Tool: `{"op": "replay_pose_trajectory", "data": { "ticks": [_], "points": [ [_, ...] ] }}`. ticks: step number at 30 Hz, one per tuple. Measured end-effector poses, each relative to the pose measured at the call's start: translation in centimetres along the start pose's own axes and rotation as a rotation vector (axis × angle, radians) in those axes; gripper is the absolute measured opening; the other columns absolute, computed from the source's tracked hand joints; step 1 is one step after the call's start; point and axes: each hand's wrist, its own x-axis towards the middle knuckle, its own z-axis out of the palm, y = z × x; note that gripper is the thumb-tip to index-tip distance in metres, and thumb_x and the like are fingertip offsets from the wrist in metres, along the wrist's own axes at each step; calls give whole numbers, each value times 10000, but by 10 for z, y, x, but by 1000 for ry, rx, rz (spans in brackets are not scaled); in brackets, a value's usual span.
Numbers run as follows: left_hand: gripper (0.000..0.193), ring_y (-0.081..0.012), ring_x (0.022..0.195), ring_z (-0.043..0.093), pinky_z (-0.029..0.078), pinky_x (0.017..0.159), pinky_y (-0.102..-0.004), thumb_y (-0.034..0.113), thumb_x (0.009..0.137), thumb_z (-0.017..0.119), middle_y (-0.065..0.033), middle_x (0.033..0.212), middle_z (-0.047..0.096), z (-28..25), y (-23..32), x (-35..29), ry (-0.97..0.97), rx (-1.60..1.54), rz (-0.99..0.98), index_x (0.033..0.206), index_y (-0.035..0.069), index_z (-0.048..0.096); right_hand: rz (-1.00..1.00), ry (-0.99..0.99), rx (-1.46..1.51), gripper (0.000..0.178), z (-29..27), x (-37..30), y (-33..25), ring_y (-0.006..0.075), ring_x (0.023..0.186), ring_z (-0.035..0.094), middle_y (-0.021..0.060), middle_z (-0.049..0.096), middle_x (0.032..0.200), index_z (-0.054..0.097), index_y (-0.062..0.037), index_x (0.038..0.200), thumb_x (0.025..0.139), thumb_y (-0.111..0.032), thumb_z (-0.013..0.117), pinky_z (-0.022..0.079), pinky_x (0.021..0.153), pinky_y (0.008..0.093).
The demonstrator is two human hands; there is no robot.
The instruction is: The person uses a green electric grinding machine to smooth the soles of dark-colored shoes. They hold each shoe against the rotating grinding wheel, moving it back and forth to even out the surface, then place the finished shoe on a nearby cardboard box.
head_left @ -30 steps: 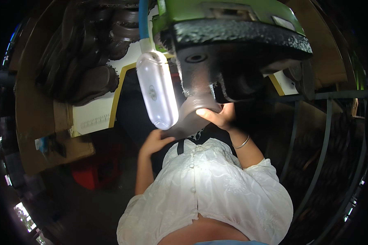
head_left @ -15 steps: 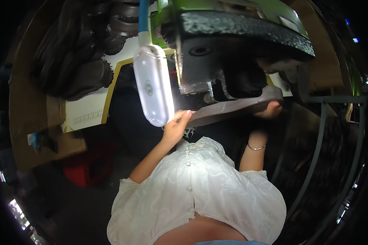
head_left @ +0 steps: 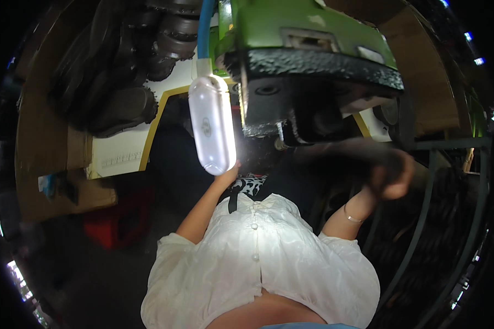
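The right hand [head_left: 392, 178] is up and out to the person's right, blurred, fingers curled around the end of a long dark strip [head_left: 340, 156]. That strip runs from the fist back toward the middle, passing just under the machine [head_left: 313, 71], a green-topped block with a rough black underside. How tight the grip is, the blur makes hard to judge, but the fingers are clearly wrapped, not spread.

The left hand [head_left: 228, 176] is raised straight ahead, mostly hidden behind the lamp [head_left: 211, 129], a glowing white oblong hanging from a blue cable [head_left: 205, 27]. Only the wrist and the heel of the hand show below the lamp's lower end. Whether those fingers are spread, pressed together or pinching something, I cannot tell. The hand sits right at the lamp's lower tip; touching or just behind it, the view does not settle.

A thin bracelet [head_left: 352, 217] circles the right wrist. Both arms come out of a white buttoned blouse [head_left: 258, 268].

Beyond the left hand, further left, a stack of dark shoe soles [head_left: 121, 82] fills the upper corner, lying above a white board [head_left: 121, 153] with a yellow edge. Well below the left forearm sits something red [head_left: 115, 225] on the dark floor. Past the right hand, dark metal bars [head_left: 461, 181] curve down the side.
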Motion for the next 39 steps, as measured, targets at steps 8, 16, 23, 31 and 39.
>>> {"op": "replay_pose_trajectory", "data": {
  "ticks": [8, 16, 23, 31, 39],
  "points": [
    [238, -306, 804, 601, 467, 722, -367, 126, 728, 632, -146, 855, 594, -31, -4, -11, 268, -255, 120, 950, 42, 604, 678, 569, 329, 483, 53, 30, 98, 230, 1055, 435, 148, 363, 1169, 261, -41, 1218, 836, -94, 551, 429, 884, 408],
    [520, -312, 1115, 399, 275, 954, -467, 130, 620, 711, -125, 1131, 457, -214, 77, 7, 1281, 383, 271, 1079, 115, 468, 474, -199, -179, 645, 81, -72, 229, 290, 1199, 315, 171, 269, 1301, 234, -59, 1321, 785, -74, 592, 379, 934, 422],
    [381, -284, 997, 538, 291, 976, -496, 58, 562, 690, -61, 956, 565, -239, 82, -4, 1145, 241, 577, 862, 106, 459, 606, -332, 161, 561, 73, -141, 175, 220, 1140, 400, 137, 347, 1258, 377, -16, 1235, 763, -123, 658, 411, 884, 380],
    [474, -284, 1045, 483, 376, 921, -377, 225, 774, 641, -277, 1159, 410, -146, 167, -117, 793, -814, 695, 982, 43, 255, -20, -956, -39, 1036, 98, -174, 26, 408, 1295, 134, 255, 103, 1385, 80, -37, 1347, 606, -258, 771, 235, 1028, 448],
    [866, -206, 1199, 344, 278, 991, -336, 268, 678, 741, -124, 1289, 347, -135, 148, -102, 75, -971, 504, 1330, -15, 246, 582, -1011, 385, 312, 69, -173, 48, 231, 905, 599, 123, 615, 985, 592, 16, 980, 676, 89, 588, 462, 794, 297]
  ]
}}
